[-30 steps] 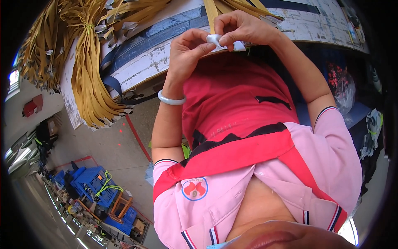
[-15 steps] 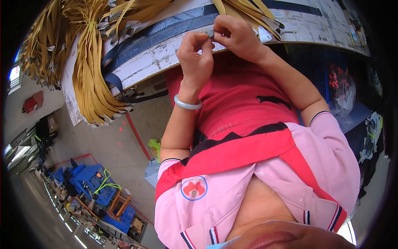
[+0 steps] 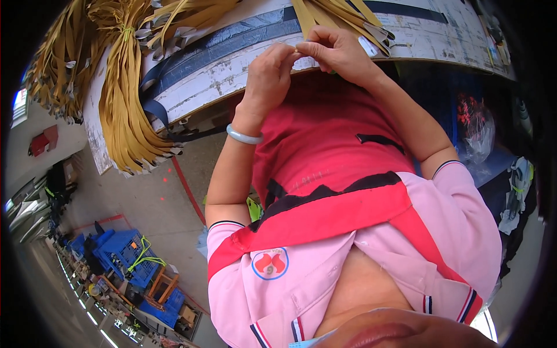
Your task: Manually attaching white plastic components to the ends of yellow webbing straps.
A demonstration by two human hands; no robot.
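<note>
My left hand (image 3: 268, 81) and my right hand (image 3: 341, 57) meet above the near edge of the table, fingertips almost touching. Both are closed in a pinch. A tiny yellowish bit (image 3: 296, 51) shows between the fingertips, too small to name. Just beyond my right hand lies a bundle of flat mustard-yellow strips (image 3: 371, 29) with pale ends. A dark blue band (image 3: 220, 52) runs along the tabletop beyond my left hand.
The worn white table (image 3: 209, 87) has a larger bunch of mustard strips (image 3: 120, 110) hanging over its left edge, with more bundles (image 3: 61, 64) behind. Blue crates (image 3: 125, 255) stand on the floor at left. A clear plastic bag (image 3: 480, 142) hangs at right.
My left hand has turned and its forearm has swung slightly left. My right fingers have shifted down a little, and the pale piece seen between the fingertips no longer shows.
</note>
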